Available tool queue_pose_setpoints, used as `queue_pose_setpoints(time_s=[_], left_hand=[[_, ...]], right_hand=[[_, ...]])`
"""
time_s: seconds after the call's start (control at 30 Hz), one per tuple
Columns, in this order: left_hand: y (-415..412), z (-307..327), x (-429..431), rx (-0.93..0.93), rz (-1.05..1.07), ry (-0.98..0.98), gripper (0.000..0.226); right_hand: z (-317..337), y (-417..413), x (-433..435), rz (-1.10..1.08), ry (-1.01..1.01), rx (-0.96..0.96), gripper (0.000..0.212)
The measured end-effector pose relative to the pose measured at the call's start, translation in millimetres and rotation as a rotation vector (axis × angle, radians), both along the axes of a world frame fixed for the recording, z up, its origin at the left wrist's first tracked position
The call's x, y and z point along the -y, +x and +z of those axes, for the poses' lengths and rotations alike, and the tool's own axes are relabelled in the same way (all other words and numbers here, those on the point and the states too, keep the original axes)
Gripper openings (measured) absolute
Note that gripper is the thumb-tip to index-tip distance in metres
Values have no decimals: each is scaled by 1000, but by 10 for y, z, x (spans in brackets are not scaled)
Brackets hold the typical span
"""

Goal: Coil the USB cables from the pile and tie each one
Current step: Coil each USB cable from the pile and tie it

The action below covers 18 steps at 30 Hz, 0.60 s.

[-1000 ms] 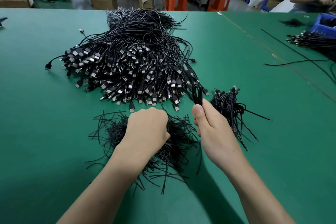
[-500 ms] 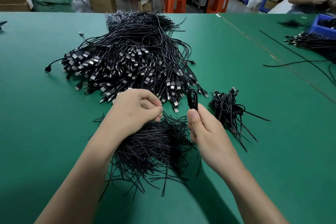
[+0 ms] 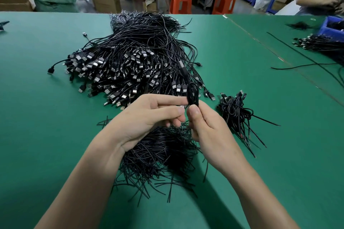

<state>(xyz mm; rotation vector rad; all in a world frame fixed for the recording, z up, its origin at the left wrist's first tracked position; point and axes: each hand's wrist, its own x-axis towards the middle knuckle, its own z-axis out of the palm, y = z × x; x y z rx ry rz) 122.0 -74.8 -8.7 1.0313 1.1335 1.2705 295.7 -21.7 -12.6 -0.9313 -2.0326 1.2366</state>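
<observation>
Up from the heap of ties (image 3: pixel 163 154) my left hand (image 3: pixel 149 115) is coming, crossing to meet the coiled cable (image 3: pixel 192 92), which a moment ago was standing alone in my right hand (image 3: pixel 210 130); I am holding that coil upright in the air between the two hands, above the near edge of the pile of USB cables (image 3: pixel 130 65), so its loops are staying stacked and its waist is facing the other hand; my right thumb and curled fingers are pinching it low down, leaving the middle bare for binding; my left forefinger and thumb are reaching out almost straight, the forefinger's tip touching the coil's side, the lower fingers curling underneath; whether a tie is caught between them I cannot tell, it being too thin and dark against the cable; I am judging this as the start of the tying step, coiling being done; the ties are lying directly under my wrists so a fresh one is always near; tied bundles (image 3: pixel 234 109) are gathering just to the right on the green table (image 3: pixel 46 135), apart from the pile, keeping finished work from mixing with raw
</observation>
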Motion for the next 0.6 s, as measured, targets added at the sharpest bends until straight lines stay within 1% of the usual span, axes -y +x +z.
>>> queue_pose_setpoints(time_s=[0.1,0.13,0.23,0.33,0.4,0.47,0.53,0.6], left_hand=[[-11,-13,17,53,-46,29,31],[-6,-20,15,46,-36,41,29],[40,-52,-11,-83,59,118,22],[82,-82,-40,-176,87,211,23],[98,-96,-58,-208,109,235,21],[111,-109,-76,-195,122,257,14],[121,-109,-82,-175,104,295,8],[113,-104,-73,-169,65,335,9]], right_hand=[[32,32,10,28,-167,-79,34],[44,44,12,53,-246,-119,35],[87,85,31,134,-458,-226,33],[116,114,46,161,-586,-290,33],[118,130,48,182,-634,-308,33],[107,147,52,208,-620,-282,33],[93,165,58,232,-594,-249,32],[89,184,57,259,-613,-259,32]])
